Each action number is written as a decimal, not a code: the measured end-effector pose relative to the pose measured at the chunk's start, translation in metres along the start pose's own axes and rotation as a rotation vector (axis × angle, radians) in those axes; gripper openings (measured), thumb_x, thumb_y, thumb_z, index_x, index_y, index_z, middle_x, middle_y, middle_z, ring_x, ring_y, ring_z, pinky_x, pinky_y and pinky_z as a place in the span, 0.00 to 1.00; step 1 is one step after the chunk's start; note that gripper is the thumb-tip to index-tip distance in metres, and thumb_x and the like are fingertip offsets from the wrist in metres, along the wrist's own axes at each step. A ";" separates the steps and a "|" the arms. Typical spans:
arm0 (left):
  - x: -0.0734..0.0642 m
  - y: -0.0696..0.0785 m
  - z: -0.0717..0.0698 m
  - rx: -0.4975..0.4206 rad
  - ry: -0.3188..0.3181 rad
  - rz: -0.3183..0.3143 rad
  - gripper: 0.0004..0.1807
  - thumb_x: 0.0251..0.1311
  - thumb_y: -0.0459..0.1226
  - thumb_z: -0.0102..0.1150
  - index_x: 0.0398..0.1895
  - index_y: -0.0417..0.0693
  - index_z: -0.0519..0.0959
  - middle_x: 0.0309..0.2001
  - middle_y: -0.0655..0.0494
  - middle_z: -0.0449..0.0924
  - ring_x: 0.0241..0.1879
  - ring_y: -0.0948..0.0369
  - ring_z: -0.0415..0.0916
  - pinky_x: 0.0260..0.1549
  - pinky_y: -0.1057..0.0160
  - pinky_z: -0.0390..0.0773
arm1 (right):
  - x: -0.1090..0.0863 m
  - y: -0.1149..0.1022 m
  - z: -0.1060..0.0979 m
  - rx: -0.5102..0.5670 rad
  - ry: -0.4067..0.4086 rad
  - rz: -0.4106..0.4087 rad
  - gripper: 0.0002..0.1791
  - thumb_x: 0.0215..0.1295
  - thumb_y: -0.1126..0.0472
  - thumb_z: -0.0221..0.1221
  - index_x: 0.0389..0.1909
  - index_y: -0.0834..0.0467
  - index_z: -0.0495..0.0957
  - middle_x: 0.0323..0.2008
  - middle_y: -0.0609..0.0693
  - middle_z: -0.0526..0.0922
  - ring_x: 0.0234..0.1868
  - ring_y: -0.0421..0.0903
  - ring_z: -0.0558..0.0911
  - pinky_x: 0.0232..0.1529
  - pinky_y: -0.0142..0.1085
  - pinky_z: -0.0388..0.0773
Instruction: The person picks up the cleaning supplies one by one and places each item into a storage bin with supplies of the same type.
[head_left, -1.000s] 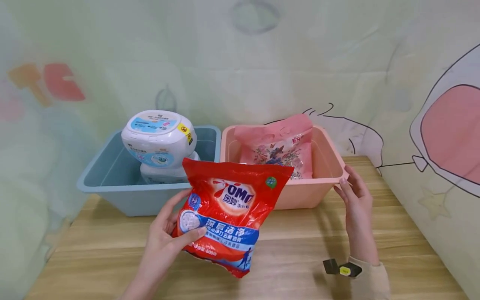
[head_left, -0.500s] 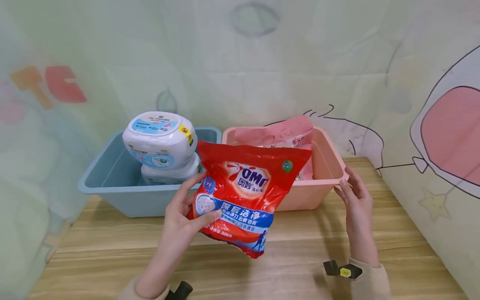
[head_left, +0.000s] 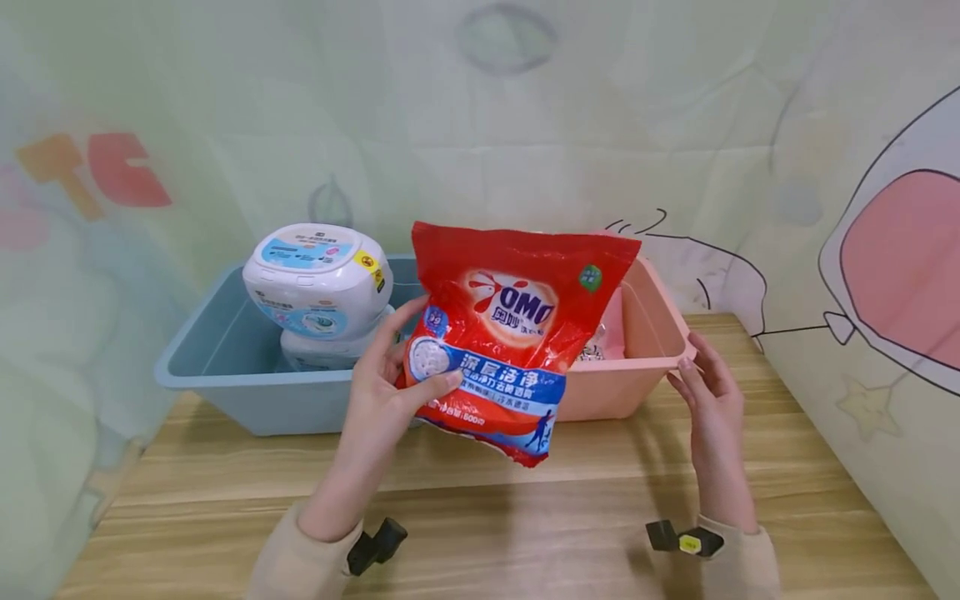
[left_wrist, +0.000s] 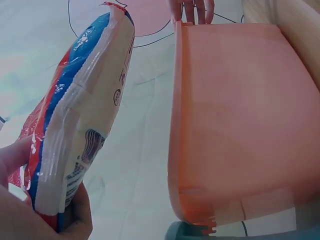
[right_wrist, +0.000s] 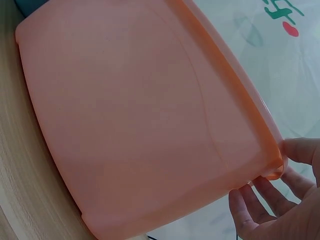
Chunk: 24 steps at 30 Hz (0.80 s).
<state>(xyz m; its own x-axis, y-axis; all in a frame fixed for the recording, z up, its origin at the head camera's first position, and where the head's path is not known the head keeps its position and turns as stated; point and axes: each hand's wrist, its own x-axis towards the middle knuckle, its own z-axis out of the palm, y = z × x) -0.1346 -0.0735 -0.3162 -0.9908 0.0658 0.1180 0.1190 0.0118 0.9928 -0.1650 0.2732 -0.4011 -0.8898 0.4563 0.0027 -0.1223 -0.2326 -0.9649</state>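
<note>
A red bag of OMO laundry powder (head_left: pixel 502 333) is held up in my left hand (head_left: pixel 390 392), thumb across its front and fingers behind its left edge. The bag hangs in front of the two bins, over their inner ends. In the left wrist view, the powder bag (left_wrist: pixel 80 105) appears edge-on, apart from the pink bin (left_wrist: pixel 245 110). My right hand (head_left: pixel 708 396) grips the front right corner of the pink bin (head_left: pixel 622 387), thumb on the rim and fingers below, as the right wrist view confirms. Inside that bin, a pink bag (head_left: pixel 613 325) is mostly hidden.
Left of the pink bin stands a blue bin (head_left: pixel 225 379) holding stacked white plastic tubs (head_left: pixel 318 279). Both bins rest on a wood-grain table (head_left: pixel 465 525). A printed cloth (head_left: pixel 420 108) hangs behind and along the sides.
My left hand has lifted the laundry powder bag up and to the right, so it now covers most of the pink bag. The right hand stays at the bin's corner.
</note>
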 end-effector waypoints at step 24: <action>0.008 0.000 0.001 -0.070 -0.006 0.058 0.39 0.52 0.34 0.69 0.66 0.67 0.62 0.58 0.57 0.76 0.55 0.61 0.76 0.48 0.58 0.82 | -0.054 0.048 0.009 0.051 0.023 -0.001 0.26 0.64 0.61 0.60 0.64 0.55 0.71 0.53 0.45 0.75 0.54 0.41 0.74 0.46 0.23 0.80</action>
<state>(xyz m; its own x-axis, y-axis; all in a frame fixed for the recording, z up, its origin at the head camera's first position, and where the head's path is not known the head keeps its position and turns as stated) -0.1423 -0.0723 -0.3153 -0.9819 0.0706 0.1759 0.1717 -0.0616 0.9832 -0.1267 0.2295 -0.4453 -0.8795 0.4760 -0.0032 -0.1456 -0.2754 -0.9502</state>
